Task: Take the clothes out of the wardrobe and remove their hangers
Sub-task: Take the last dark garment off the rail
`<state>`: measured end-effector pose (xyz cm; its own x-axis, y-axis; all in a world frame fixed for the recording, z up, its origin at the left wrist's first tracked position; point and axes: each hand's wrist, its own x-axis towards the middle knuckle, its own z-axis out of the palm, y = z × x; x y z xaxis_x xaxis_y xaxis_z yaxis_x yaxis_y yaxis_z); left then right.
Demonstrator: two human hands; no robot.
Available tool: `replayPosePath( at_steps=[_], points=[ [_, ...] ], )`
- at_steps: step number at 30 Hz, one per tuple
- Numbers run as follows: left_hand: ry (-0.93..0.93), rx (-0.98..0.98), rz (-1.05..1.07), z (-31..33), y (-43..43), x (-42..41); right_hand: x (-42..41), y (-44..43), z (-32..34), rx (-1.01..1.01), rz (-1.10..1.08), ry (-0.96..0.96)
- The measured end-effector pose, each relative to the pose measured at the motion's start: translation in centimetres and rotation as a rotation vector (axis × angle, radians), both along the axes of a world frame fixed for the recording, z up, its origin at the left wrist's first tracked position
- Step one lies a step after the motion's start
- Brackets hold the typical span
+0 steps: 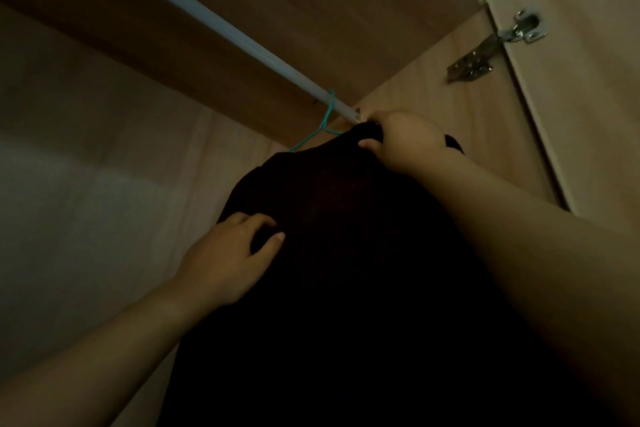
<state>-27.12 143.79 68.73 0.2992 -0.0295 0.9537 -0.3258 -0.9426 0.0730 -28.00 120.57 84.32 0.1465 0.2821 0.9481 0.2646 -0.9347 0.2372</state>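
Up inside the wardrobe now, looking along the pale rail (pixel 207 15), and there is the dark garment (pixel 346 253), hanging from a green hanger (pixel 325 121) whose hook is over the rail, close to the right side panel (pixel 433 94). The right hand (pixel 401 142) is at the top of the garment, fingers and thumb curled and pinching a bunch of cloth near the collar, just beside the end of the rail. The left hand (pixel 228 253) is lower down on the left shoulder of the garment, fingers bent and pressing into the fabric, thumb out across it; it looks like a light grasp on the cloth, though the dim light makes the contact hard to read. So the step in hand reads as the first one: getting this piece off the rail, with the hanger not yet removed. Only the hook and a short run of wire show; the rest of the hanger is buried under the cloth. The next move, by my reckoning, calls for a lift, enough to bring the hook up and clear over the rail before drawing the garment out towards the door (pixel 571 80) with its metal hinge (pixel 498 45). A straight pull outward would likely jam the hook against the rail.
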Motion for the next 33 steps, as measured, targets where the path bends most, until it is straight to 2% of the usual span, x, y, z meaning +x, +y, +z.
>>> replayPosePath(
  at_steps=[4,10,17,20,24,29,33],
  points=[
    [-0.02,0.006,-0.058,0.1,1.2,2.1,0.7,0.1,1.4,0.028,0.014,0.098],
    [-0.013,0.009,-0.044,0.5,3.5,3.6,2.1,-0.1,2.8,0.165,0.27,0.077],
    [-0.173,-0.067,-0.079,2.2,4.7,1.9,-0.5,0.0,4.0,0.273,0.287,-0.098],
    [-0.185,-0.104,-0.097,2.1,4.5,0.1,0.3,0.7,1.4,0.288,0.378,-0.059],
    [-0.226,-0.096,0.03,0.5,4.1,-2.0,1.7,0.8,-4.6,0.373,0.542,0.079],
    [-0.249,0.042,0.196,-2.3,5.1,-4.8,0.2,0.0,-13.1,0.369,0.659,0.113],
    [-0.14,0.154,0.195,-4.3,5.9,-7.1,-2.9,-1.8,-18.8,0.348,0.737,0.11]
  ],
)
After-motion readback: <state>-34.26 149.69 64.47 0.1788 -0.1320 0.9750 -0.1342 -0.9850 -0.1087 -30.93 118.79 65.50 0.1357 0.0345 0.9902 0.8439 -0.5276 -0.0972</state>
